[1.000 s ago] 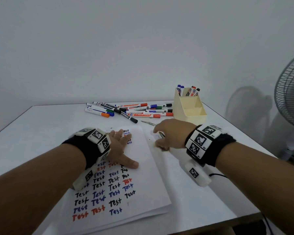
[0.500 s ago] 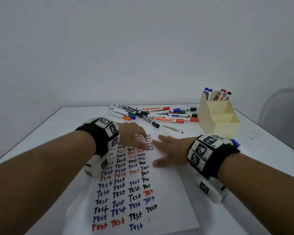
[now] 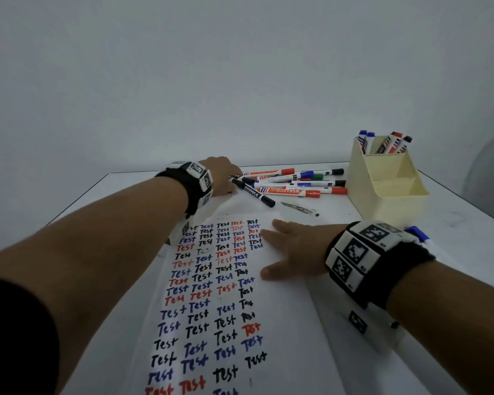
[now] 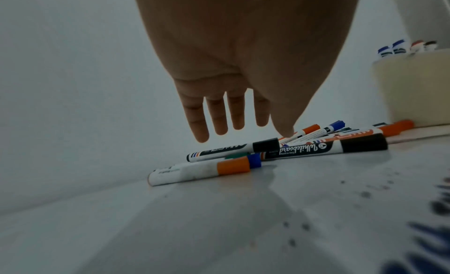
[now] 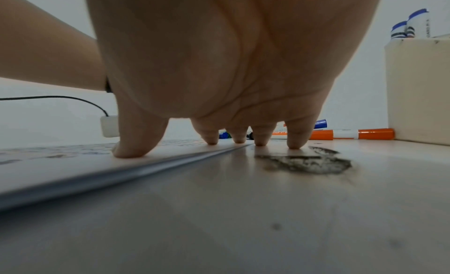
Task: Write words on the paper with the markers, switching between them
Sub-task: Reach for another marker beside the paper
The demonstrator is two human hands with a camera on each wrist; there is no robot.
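The paper [image 3: 283, 323] lies flat on the white table [image 3: 120, 195]. It is full of rows of the word "Test" in black, blue and red. The right hand [image 3: 294, 252] rests on the right side of the paper, near its top edge. Its fingers [image 5: 261, 135] are spread and straight. The thumb and some fingertips press on the paper, and the others touch the table just beside it. This hand holds nothing.

The markers [image 3: 294, 182] lie in a loose pile on the table, past the top edge of the paper. They have orange, blue, green and black caps. The left hand [image 3: 221, 176] hangs over the left end of the pile. Its fingers [image 4: 197, 122] point down, straight and a little apart, and it holds nothing. The fingertips are just above a marker with a black cap [image 4: 233, 149], very close to it.

A cream pen box [image 3: 388, 186] stands to the right of the pile, past the top right corner of the paper. More markers stick up out of its back part. A blue marker [image 3: 418, 235] lies near the paper's right side, partly hidden behind the right wrist.
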